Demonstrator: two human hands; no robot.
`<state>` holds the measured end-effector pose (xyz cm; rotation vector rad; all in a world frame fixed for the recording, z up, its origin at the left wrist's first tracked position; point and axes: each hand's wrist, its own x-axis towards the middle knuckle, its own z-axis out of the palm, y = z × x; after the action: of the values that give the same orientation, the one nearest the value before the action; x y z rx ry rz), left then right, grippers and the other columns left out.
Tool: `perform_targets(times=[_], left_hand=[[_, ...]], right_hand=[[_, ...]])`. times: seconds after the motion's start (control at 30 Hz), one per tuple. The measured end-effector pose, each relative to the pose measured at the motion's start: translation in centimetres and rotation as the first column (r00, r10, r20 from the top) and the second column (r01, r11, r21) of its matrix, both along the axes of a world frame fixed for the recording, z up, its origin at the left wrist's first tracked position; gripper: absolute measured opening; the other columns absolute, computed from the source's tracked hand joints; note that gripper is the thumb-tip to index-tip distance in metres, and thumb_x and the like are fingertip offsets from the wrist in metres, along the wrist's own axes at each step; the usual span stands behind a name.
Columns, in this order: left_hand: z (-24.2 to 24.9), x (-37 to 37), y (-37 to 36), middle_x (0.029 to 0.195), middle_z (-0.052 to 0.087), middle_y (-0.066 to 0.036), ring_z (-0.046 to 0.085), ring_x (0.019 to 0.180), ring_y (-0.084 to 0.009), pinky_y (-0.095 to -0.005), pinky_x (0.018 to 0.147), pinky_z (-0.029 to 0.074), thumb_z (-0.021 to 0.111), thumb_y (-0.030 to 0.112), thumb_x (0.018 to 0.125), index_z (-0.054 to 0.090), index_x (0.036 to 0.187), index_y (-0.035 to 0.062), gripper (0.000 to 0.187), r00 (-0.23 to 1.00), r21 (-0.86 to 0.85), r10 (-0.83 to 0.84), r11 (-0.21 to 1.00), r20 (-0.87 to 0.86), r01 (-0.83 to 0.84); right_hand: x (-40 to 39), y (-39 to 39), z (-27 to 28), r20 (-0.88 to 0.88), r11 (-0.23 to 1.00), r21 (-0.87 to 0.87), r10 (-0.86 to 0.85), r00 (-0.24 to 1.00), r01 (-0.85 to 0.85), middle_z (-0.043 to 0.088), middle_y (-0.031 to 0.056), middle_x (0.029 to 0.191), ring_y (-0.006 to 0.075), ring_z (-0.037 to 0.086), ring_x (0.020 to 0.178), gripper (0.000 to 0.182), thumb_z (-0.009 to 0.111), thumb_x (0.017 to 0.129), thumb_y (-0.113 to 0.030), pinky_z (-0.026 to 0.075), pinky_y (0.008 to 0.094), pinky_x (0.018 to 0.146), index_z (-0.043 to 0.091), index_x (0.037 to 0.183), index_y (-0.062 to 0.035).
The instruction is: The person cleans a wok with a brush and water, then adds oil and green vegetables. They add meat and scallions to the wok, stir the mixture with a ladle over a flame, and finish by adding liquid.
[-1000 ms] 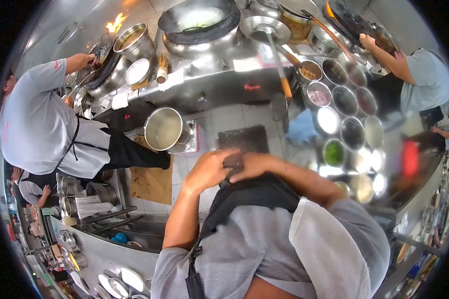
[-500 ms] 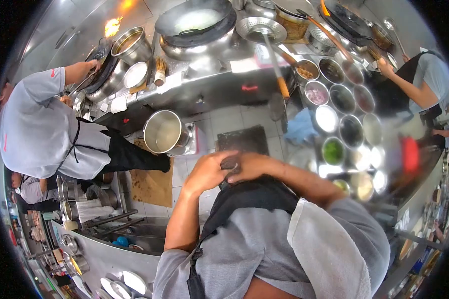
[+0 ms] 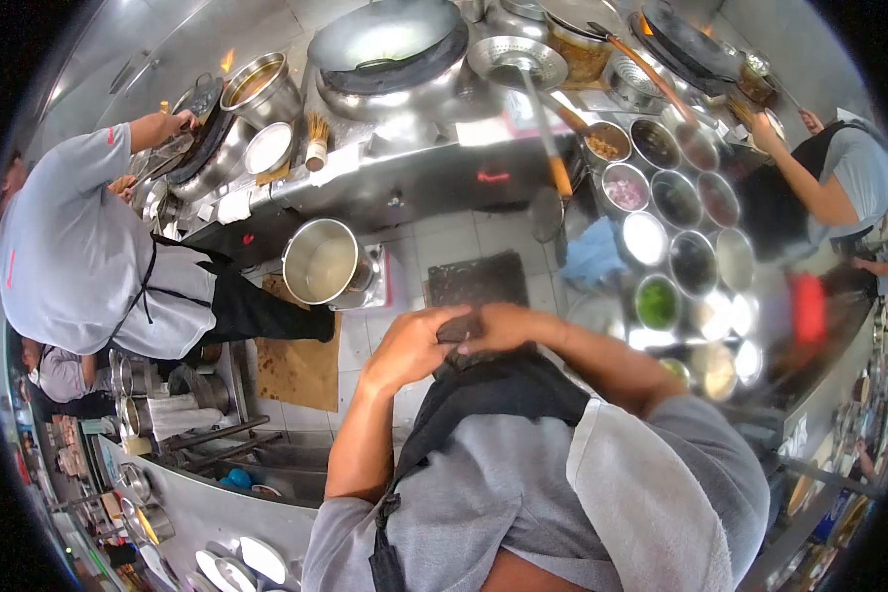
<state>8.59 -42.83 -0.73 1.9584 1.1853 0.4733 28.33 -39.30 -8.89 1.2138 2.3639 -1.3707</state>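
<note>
In front of the black apron (image 3: 498,387), my left hand (image 3: 416,347) and my right hand (image 3: 508,330) are close together at my waist. Both have their fingers wrapped around a dark brown piece, which looks like a cloth (image 3: 458,332). Part of it is hidden by the fingers. A pale towel (image 3: 641,493) hangs over my right shoulder.
Ahead stand a large wok (image 3: 385,37), a perforated ladle (image 3: 516,61) and a tall pot (image 3: 323,261). Ingredient bowls (image 3: 679,197) fill the right side. One person (image 3: 99,237) works at the left wok, another (image 3: 839,178) at far right.
The dark piece shows more between my hands, and my right hand has shifted slightly to the right. The flame at the left wok is smaller. The co-workers' arms have moved.
</note>
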Motion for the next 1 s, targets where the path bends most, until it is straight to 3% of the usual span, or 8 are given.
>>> perform_targets(times=[0.2, 0.33, 0.5, 0.6, 0.73, 0.8, 0.93, 1.0], left_hand=[[-1.8, -0.7, 0.5, 0.107, 0.067, -0.017, 0.067, 0.097, -0.0286, -0.0352, 0.083, 0.051, 0.068, 0.002, 0.077, 0.064, 0.117, 0.0067, 0.040, 0.996, -0.047, 0.092, 0.995, 0.017, -0.091], [-1.5, -0.6, 0.2, 0.106, 0.067, -0.018, 0.066, 0.096, -0.0299, -0.0355, 0.083, 0.051, 0.068, 0.003, 0.077, 0.064, 0.117, 0.0074, 0.040, 0.998, 0.022, 0.034, 0.999, 0.056, -0.036], [-0.8, -0.1, -0.2, 0.105, 0.066, -0.019, 0.066, 0.095, -0.0324, -0.0364, 0.082, 0.050, 0.068, 0.003, 0.077, 0.064, 0.116, 0.0089, 0.040, 0.999, -0.063, 0.014, 0.998, -0.034, -0.016], [-1.1, -0.3, -0.1, 0.105, 0.067, -0.019, 0.066, 0.094, -0.0319, -0.0361, 0.083, 0.051, 0.067, 0.001, 0.076, 0.064, 0.117, 0.0083, 0.042, 1.000, 0.014, 0.014, 1.000, -0.022, -0.014], [-1.3, -0.8, 0.3, 0.105, 0.066, -0.019, 0.065, 0.096, -0.0324, -0.0358, 0.084, 0.051, 0.066, -0.001, 0.075, 0.063, 0.118, 0.0071, 0.043, 0.994, -0.045, 0.105, 0.994, 0.037, -0.103], [-1.1, -1.1, 0.3, 0.107, 0.066, -0.019, 0.064, 0.098, -0.0338, -0.0362, 0.085, 0.051, 0.066, 0.000, 0.075, 0.062, 0.118, 0.0061, 0.043, 0.999, 0.022, 0.038, 0.999, 0.036, -0.039], [-0.2, -0.4, -0.5, 0.112, 0.064, -0.019, 0.062, 0.102, -0.0352, -0.0380, 0.087, 0.050, 0.067, 0.004, 0.076, 0.062, 0.118, 0.0060, 0.042, 0.996, 0.146, -0.005, 0.989, -0.090, 0.018], [0.5, -0.7, -0.3, 0.112, 0.064, -0.019, 0.062, 0.103, -0.0346, -0.0376, 0.087, 0.050, 0.067, 0.003, 0.076, 0.062, 0.118, 0.0062, 0.043, 0.997, 0.104, 0.037, 0.994, -0.067, -0.029]], right_hand=[[-0.1, -0.7, 1.3, -0.032, 0.986, 0.161, 0.039, 0.999, -0.033, 0.065, 0.0265, 0.092, 0.0415, 0.063, 0.091, 0.050, 0.062, 0.083, -0.044, 0.049, 0.0465, 0.082, 0.065, 0.098, 0.0028], [0.0, -1.4, -0.4, -0.065, 0.989, 0.130, -0.063, 0.996, 0.071, 0.065, 0.0256, 0.093, 0.0413, 0.063, 0.092, 0.042, 0.061, 0.085, -0.038, 0.048, 0.0471, 0.082, 0.066, 0.098, 0.0015], [0.2, -1.3, -0.5, -0.102, 0.997, 0.047, -0.058, 0.993, 0.063, 0.066, 0.0222, 0.097, 0.0406, 0.063, 0.094, 0.036, 0.060, 0.087, -0.034, 0.048, 0.0478, 0.082, 0.066, 0.101, -0.0013], [0.1, -1.3, -0.1, -0.083, 0.993, 0.049, -0.099, 0.992, 0.103, 0.066, 0.0226, 0.099, 0.0399, 0.062, 0.097, 0.035, 0.059, 0.087, -0.033, 0.047, 0.0476, 0.083, 0.065, 0.104, -0.0021], [0.2, -1.2, -0.2, -0.033, 0.986, 0.133, -0.097, 0.995, 0.100, 0.065, 0.0222, 0.100, 0.0392, 0.062, 0.099, 0.033, 0.059, 0.088, -0.031, 0.047, 0.0474, 0.084, 0.065, 0.107, -0.0049], [0.8, -1.2, -1.2, -0.256, 0.981, 0.090, -0.144, 0.956, 0.172, 0.066, 0.0218, 0.099, 0.0390, 0.062, 0.098, 0.032, 0.060, 0.087, -0.030, 0.047, 0.0475, 0.083, 0.065, 0.107, -0.0055], [0.4, -0.9, -1.4, -0.228, 0.967, 0.167, -0.151, 0.962, 0.192, 0.066, 0.0219, 0.097, 0.0384, 0.062, 0.097, 0.032, 0.061, 0.086, -0.029, 0.048, 0.0465, 0.082, 0.065, 0.105, -0.0036], [0.0, -0.6, 0.8, -0.153, 0.977, -0.026, -0.212, 0.965, 0.211, 0.065, 0.0219, 0.098, 0.0367, 0.064, 0.093, 0.033, 0.063, 0.084, -0.027, 0.049, 0.0435, 0.081, 0.064, 0.106, -0.0023]])
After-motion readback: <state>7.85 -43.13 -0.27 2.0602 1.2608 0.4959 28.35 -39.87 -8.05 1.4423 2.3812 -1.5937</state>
